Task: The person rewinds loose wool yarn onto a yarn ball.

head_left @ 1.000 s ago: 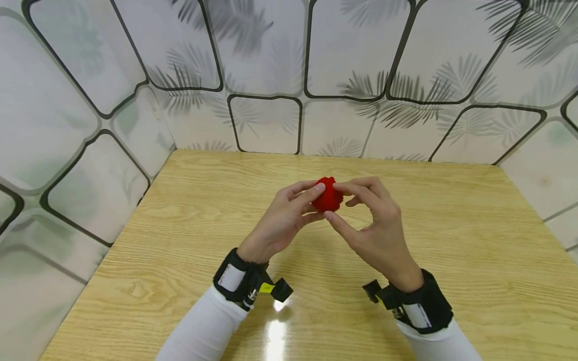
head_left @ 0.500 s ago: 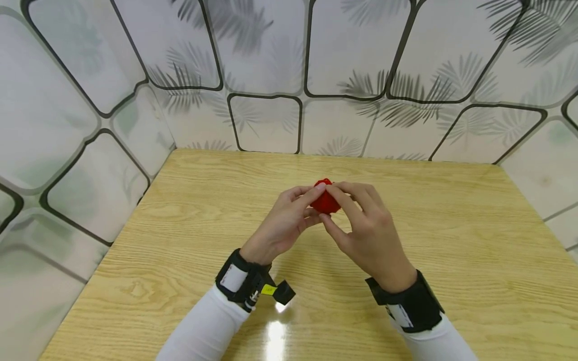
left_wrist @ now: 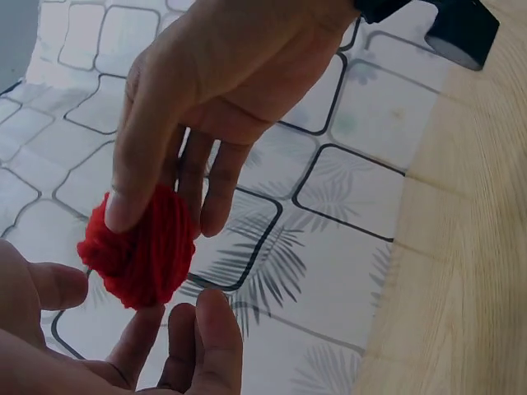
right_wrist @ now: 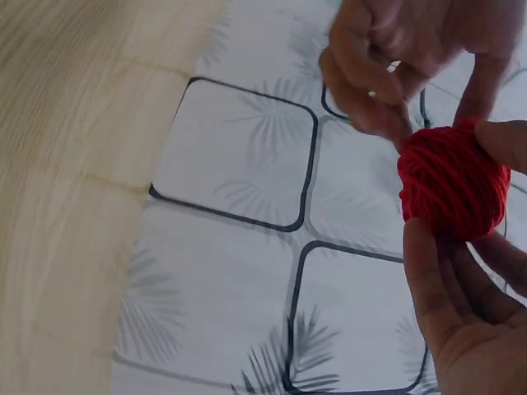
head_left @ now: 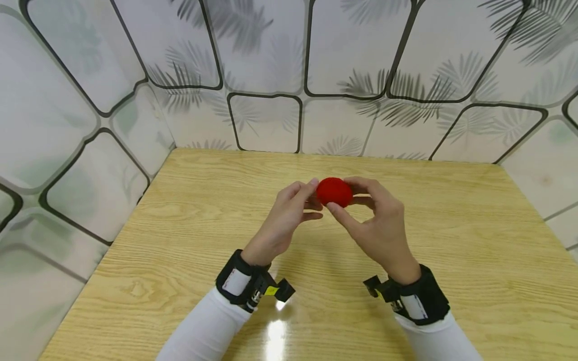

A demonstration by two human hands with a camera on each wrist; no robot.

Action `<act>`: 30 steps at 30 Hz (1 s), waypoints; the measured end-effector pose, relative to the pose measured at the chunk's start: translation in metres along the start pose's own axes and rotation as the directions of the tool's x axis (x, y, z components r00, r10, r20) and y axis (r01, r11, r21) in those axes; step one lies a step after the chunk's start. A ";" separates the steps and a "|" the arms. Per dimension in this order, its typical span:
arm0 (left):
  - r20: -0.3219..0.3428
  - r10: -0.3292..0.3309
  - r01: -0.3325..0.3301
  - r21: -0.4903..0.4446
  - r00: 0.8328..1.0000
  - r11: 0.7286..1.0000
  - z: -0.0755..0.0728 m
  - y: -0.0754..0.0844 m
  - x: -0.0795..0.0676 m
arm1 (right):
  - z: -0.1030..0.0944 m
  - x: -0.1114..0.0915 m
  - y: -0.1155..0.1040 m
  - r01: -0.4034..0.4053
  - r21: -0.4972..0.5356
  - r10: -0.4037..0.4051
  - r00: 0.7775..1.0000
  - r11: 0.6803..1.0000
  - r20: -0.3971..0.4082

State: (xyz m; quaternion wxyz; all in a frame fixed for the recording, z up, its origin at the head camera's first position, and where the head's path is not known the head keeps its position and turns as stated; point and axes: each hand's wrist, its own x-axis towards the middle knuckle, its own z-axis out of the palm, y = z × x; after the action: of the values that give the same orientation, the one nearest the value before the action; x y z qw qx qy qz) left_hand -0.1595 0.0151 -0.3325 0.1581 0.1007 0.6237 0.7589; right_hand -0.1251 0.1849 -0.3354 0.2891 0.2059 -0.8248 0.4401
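A small ball of red yarn (head_left: 334,192) is held up over the wooden table between both hands. My right hand (head_left: 384,220) pinches it, thumb at its near lower edge and fingers behind. In the left wrist view the right thumb presses on the wound strands of the yarn ball (left_wrist: 148,247). At the ball's left side is my left hand (head_left: 282,220), its thumb and fingers extended and spread. A left fingertip meets the bottom of the ball in that wrist view, with the thumb tip close beside it. The right wrist view shows strands wrapped around the yarn ball (right_wrist: 454,183).
The light wooden table (head_left: 180,210) spreads under both hands. Behind it and at its sides stand pale panels (head_left: 266,123) with dark outlines and grey leaf prints. Each wrist wears a black strap (head_left: 235,281) with a small camera. White sleeves (head_left: 203,326) cover the forearms.
The yarn ball has shifted slightly right and turned, showing a smoother, wider side. My left thumb has come off its face, and my right hand has gone from touching its edge to holding it.
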 end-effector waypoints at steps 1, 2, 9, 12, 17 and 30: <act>-0.003 0.028 -0.028 0.017 1.000 0.999 0.000 0.000 0.000 | -0.001 0.000 0.000 -0.092 0.094 0.092 0.996 0.991 0.005; -0.002 0.061 -0.060 0.034 0.998 0.998 0.001 0.000 -0.001 | -0.002 0.001 0.000 -0.183 0.191 0.182 0.983 0.964 0.022; 0.014 0.250 -0.250 0.140 0.968 0.958 0.003 -0.003 -0.002 | -0.009 0.004 0.005 -0.561 0.492 0.516 0.822 0.666 0.238; 0.030 0.256 -0.257 0.154 0.966 0.954 0.003 -0.002 -0.003 | -0.007 0.004 0.007 -0.588 0.471 0.532 0.805 0.658 0.262; 0.055 0.210 -0.216 0.186 0.976 0.958 0.004 0.008 -0.010 | -0.001 0.002 0.012 -0.587 0.386 0.533 0.809 0.712 0.248; 0.009 0.009 -0.011 0.273 1.000 0.962 -0.012 -0.030 0.015 | 0.007 -0.005 0.042 -0.778 0.195 0.576 0.586 0.597 0.570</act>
State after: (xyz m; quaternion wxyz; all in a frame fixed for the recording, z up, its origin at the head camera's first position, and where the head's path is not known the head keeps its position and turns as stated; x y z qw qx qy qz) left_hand -0.1740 0.0142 -0.3652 0.1412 0.1277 0.7211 0.6662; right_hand -0.1482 0.2014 -0.3673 -0.1585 0.0191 -0.7636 0.6256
